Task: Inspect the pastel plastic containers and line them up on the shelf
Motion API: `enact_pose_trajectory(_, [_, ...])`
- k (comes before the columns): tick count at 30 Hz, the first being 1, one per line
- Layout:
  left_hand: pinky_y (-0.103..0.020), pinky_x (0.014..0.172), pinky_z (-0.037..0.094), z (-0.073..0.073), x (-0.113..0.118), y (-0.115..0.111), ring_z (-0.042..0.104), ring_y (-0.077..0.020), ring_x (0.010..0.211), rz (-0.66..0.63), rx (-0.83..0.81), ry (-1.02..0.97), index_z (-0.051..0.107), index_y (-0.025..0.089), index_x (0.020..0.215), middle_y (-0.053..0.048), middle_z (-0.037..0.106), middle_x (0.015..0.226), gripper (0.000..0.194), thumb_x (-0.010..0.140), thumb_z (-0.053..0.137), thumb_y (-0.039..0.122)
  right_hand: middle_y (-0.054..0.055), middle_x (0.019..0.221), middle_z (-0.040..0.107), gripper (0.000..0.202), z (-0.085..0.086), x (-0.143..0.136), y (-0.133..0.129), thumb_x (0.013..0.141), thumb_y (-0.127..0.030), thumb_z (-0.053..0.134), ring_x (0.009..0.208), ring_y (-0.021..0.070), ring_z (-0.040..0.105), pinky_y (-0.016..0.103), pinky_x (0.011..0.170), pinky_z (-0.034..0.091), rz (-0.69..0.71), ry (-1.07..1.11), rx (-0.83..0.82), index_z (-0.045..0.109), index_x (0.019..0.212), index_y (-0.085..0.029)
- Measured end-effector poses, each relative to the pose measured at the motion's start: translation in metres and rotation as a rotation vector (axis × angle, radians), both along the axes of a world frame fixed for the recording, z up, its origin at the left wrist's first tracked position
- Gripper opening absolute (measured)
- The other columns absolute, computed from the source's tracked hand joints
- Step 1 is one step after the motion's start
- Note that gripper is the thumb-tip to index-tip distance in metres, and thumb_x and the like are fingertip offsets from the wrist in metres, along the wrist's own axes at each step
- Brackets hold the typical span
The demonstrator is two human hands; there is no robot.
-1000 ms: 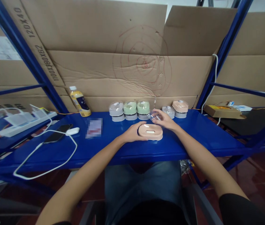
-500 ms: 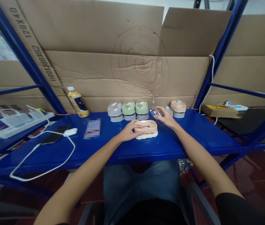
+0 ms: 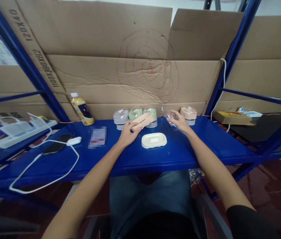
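My left hand (image 3: 127, 134) is closed on a pink slotted cover (image 3: 144, 121), held tilted above the blue tabletop (image 3: 120, 159). Below and right of the cover, a cream oval base (image 3: 154, 140) lies on the table by itself. My right hand (image 3: 180, 123) grips a clear plastic lid (image 3: 172, 124), its fingers partly covering it. Behind the hands stand small boxes with clear tops: a lilac one (image 3: 120, 117), a green one (image 3: 134, 113), another green one (image 3: 149, 112) and a pink one (image 3: 188, 113). The raised cover hides part of the green boxes.
On the left are a yellow drink bottle (image 3: 82, 109), a blurred packet (image 3: 97, 136), a phone (image 3: 58, 144), a white cable (image 3: 77, 156) and a power strip (image 3: 26, 132). Blue shelf posts (image 3: 237, 56) and cardboard (image 3: 93, 73) enclose the back. An open carton (image 3: 235, 118) lies to the right.
My left hand has lifted the pink cover off the cream base and moved it up and left, tilting it. My right hand has shifted slightly right with the clear lid.
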State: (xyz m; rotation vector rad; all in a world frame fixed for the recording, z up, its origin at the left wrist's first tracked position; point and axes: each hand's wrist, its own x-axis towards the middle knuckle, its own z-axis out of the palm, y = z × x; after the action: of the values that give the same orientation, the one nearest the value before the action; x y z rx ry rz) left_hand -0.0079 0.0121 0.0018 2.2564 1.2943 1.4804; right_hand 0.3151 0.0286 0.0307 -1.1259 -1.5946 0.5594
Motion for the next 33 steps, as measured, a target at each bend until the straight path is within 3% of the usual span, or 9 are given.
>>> enact_pose_trajectory(4, [-0.050, 0.112, 0.048, -0.001, 0.009, -0.012, 0.061, -0.0311, 0.124, -0.218, -0.015, 0.172, 0.076, 0.020, 0.116, -0.013, 0.062, 0.127, 0.038, 0.095, 0.064, 0.049, 0.015, 0.134, 0.067, 0.079, 0.003, 0.001, -0.005, 0.072, -0.050, 0.081, 0.116, 0.0286, 0.069, 0.047, 0.105, 0.054, 0.108, -0.007, -0.016, 0.056, 0.141, -0.022])
enact_pose_trajectory(10, [-0.050, 0.114, 0.047, -0.006, 0.024, -0.025, 0.059, -0.0311, 0.129, -0.425, -0.109, 0.313, 0.068, 0.024, 0.130, -0.011, 0.063, 0.129, 0.043, 0.093, 0.069, 0.048, 0.013, 0.142, 0.066, 0.080, 0.003, -0.007, -0.016, 0.068, -0.041, 0.087, 0.126, 0.0296, 0.065, 0.049, 0.112, 0.050, 0.448, -0.312, 0.029, 0.060, 0.142, -0.024])
enact_pose_trajectory(15, [-0.059, 0.114, 0.044, -0.018, 0.027, -0.019, 0.054, -0.0414, 0.137, -0.311, -0.236, 0.246, 0.039, 0.020, 0.156, -0.019, 0.055, 0.148, 0.107, 0.069, 0.091, 0.055, 0.012, 0.139, 0.068, 0.086, 0.003, -0.022, -0.023, 0.066, -0.044, 0.091, 0.124, 0.0310, 0.067, 0.049, 0.111, 0.051, 0.497, -0.501, 0.105, 0.062, 0.143, -0.021])
enact_pose_trajectory(18, [-0.060, 0.112, 0.047, -0.023, 0.030, -0.019, 0.056, -0.0423, 0.136, -0.316, -0.291, 0.181, 0.019, 0.020, 0.164, -0.022, 0.054, 0.150, 0.128, 0.065, 0.094, 0.053, 0.013, 0.142, 0.067, 0.087, 0.003, -0.031, -0.023, 0.066, -0.044, 0.091, 0.129, 0.0312, 0.065, 0.048, 0.114, 0.049, 0.539, -0.537, 0.147, 0.062, 0.145, -0.020])
enact_pose_trajectory(23, [-0.057, 0.106, 0.052, -0.023, 0.034, -0.023, 0.060, -0.0419, 0.133, -0.359, -0.300, 0.185, 0.012, 0.022, 0.167, -0.021, 0.056, 0.150, 0.127, 0.070, 0.090, 0.047, 0.011, 0.147, 0.065, 0.084, 0.000, -0.038, -0.021, 0.070, -0.043, 0.088, 0.134, 0.0323, 0.062, 0.050, 0.116, 0.046, 0.554, -0.642, 0.143, 0.061, 0.147, -0.024])
enact_pose_trajectory(29, [-0.057, 0.113, 0.047, -0.021, 0.033, -0.020, 0.051, -0.0434, 0.142, -0.364, -0.299, 0.212, 0.024, 0.021, 0.164, -0.021, 0.048, 0.158, 0.122, 0.067, 0.092, 0.053, 0.010, 0.145, 0.065, 0.081, -0.003, -0.041, -0.025, 0.075, -0.049, 0.086, 0.132, 0.0317, 0.062, 0.048, 0.114, 0.047, 0.547, -0.676, 0.120, 0.059, 0.148, -0.026])
enact_pose_trajectory(33, [-0.055, 0.113, 0.048, -0.026, 0.029, -0.011, 0.060, -0.0372, 0.133, -0.349, -0.241, 0.195, 0.030, 0.019, 0.159, -0.019, 0.061, 0.142, 0.104, 0.076, 0.086, 0.048, 0.017, 0.134, 0.067, 0.086, -0.003, -0.032, -0.038, 0.083, -0.065, 0.075, 0.121, 0.0347, 0.066, 0.049, 0.104, 0.052, 0.344, -0.773, 0.029, 0.053, 0.153, -0.021])
